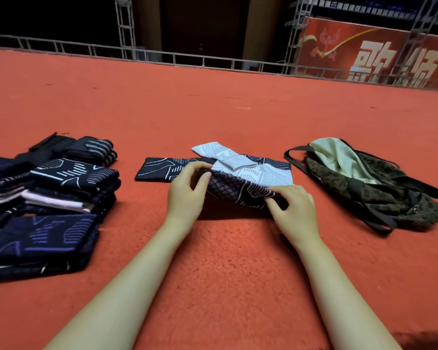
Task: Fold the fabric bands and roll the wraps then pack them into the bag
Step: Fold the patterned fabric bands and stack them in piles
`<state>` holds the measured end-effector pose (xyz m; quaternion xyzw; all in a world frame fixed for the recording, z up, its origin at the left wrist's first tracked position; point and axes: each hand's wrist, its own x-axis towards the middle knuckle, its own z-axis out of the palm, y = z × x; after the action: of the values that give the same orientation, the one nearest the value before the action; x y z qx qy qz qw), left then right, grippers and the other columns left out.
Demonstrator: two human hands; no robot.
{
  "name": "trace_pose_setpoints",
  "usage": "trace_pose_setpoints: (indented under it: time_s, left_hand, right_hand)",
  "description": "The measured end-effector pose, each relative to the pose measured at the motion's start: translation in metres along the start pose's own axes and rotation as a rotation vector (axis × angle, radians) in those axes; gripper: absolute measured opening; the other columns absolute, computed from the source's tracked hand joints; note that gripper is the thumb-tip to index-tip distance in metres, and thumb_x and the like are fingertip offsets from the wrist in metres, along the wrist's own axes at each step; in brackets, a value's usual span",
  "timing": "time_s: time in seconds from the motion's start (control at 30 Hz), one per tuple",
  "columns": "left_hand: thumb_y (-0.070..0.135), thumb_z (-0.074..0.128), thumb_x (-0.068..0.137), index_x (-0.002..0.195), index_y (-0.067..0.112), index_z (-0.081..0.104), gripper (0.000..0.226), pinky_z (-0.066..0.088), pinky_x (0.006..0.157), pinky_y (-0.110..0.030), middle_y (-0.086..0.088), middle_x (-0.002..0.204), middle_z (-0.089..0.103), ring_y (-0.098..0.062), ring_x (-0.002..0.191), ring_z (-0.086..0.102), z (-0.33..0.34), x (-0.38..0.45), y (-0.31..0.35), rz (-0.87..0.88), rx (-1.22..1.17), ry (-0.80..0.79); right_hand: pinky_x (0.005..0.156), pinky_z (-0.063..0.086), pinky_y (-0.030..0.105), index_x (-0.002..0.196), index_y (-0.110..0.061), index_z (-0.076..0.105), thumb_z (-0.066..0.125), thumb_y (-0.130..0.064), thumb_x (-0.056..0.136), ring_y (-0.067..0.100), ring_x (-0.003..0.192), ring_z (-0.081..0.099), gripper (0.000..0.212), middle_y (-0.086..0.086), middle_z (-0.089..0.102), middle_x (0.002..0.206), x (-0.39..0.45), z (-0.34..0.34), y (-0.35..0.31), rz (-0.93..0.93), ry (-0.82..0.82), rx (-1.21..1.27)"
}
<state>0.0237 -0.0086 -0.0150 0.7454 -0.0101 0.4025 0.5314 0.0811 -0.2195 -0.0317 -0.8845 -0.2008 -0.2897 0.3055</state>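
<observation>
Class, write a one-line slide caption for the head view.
Both hands, left hand and right hand, pinch a dark patterned band beside an open bag.

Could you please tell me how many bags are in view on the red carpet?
1. The dark patterned fabric bag with a pale lining lies open on the red carpet, right of both hands; none other shows, though the frame's edges may hide more.

A: Hands? 
B: 2 – left hand (185,190), right hand (295,210). 
A: Bags? 
B: 1 bag (379,195). 
A: Bands? 
B: 1 pile (53,198), approx.; can't count exactly.
</observation>
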Motion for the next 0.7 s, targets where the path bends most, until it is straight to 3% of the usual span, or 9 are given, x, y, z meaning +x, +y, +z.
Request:
trace_pose_setpoints:
  time_s: [0.13,0.23,0.33,0.4,0.47,0.57,0.7]
  left_hand:
    - [0.004,0.057,0.088,0.095,0.017,0.064,0.016,0.040,0.080,-0.009,0.018,0.090,0.063,0.008,0.086,0.056,-0.006,0.005,0.003,0.005,0.003,0.060]
    - [0.004,0.056,0.089,0.096,0.017,0.063,0.016,0.039,0.081,-0.008,0.019,0.091,0.062,0.010,0.086,0.055,-0.012,0.010,0.004,-0.015,-0.018,0.137]
    - [0.006,0.056,0.090,0.097,0.018,0.063,0.016,0.042,0.081,-0.010,0.013,0.094,0.064,0.003,0.088,0.057,-0.015,0.015,0.003,-0.087,-0.091,0.176]
    - [0.008,0.056,0.091,0.098,0.019,0.064,0.016,0.044,0.082,-0.013,0.006,0.096,0.065,-0.002,0.089,0.059,-0.015,0.016,-0.001,-0.187,-0.148,0.173]
    - [0.009,0.055,0.091,0.100,0.019,0.064,0.016,0.046,0.084,-0.019,0.000,0.100,0.066,-0.007,0.091,0.059,-0.014,0.016,-0.010,-0.313,-0.173,0.192]
    - [0.010,0.051,0.093,0.108,0.015,0.061,0.019,0.045,0.086,-0.027,-0.004,0.106,0.065,-0.014,0.095,0.057,-0.014,0.016,-0.025,-0.535,-0.203,0.232]
    - [0.016,0.051,0.092,0.127,0.012,0.051,0.036,0.036,0.086,-0.024,-0.003,0.118,0.055,-0.014,0.101,0.049,-0.015,0.017,-0.032,-0.673,-0.032,0.087]
  right_hand:
    - [0.086,0.046,0.038,0.091,-0.022,0.070,0.067,-0.015,0.080,0.016,0.091,0.064,0.013,-0.007,0.071,0.092,-0.001,-0.008,0.001,0.080,0.120,0.081]
    - [0.075,0.046,0.013,0.089,-0.018,0.070,0.066,-0.006,0.082,0.004,0.086,0.063,0.015,-0.002,0.068,0.092,0.001,-0.012,-0.002,0.225,0.228,0.409]
    - [0.073,0.046,0.013,0.086,-0.025,0.069,0.066,-0.007,0.083,0.006,0.087,0.061,0.018,-0.004,0.068,0.093,0.002,-0.015,-0.008,0.275,0.269,0.583]
    - [0.070,0.042,0.007,0.094,-0.021,0.067,0.065,-0.004,0.084,-0.002,0.080,0.057,0.020,-0.002,0.067,0.093,0.002,-0.017,-0.011,0.287,0.289,0.641]
    - [0.070,0.044,0.011,0.110,-0.018,0.062,0.064,-0.004,0.085,-0.004,0.075,0.057,0.029,-0.002,0.064,0.091,0.003,-0.013,-0.010,0.372,0.224,0.767]
    - [0.075,0.046,0.026,0.126,-0.015,0.052,0.067,-0.006,0.084,0.012,0.083,0.062,0.045,0.004,0.065,0.094,0.002,-0.003,-0.004,0.531,-0.044,0.839]
    - [0.095,0.035,0.018,0.135,-0.013,0.047,0.070,-0.010,0.081,0.009,0.114,0.051,0.059,-0.007,0.054,0.120,-0.003,0.009,-0.002,0.358,-0.246,0.429]
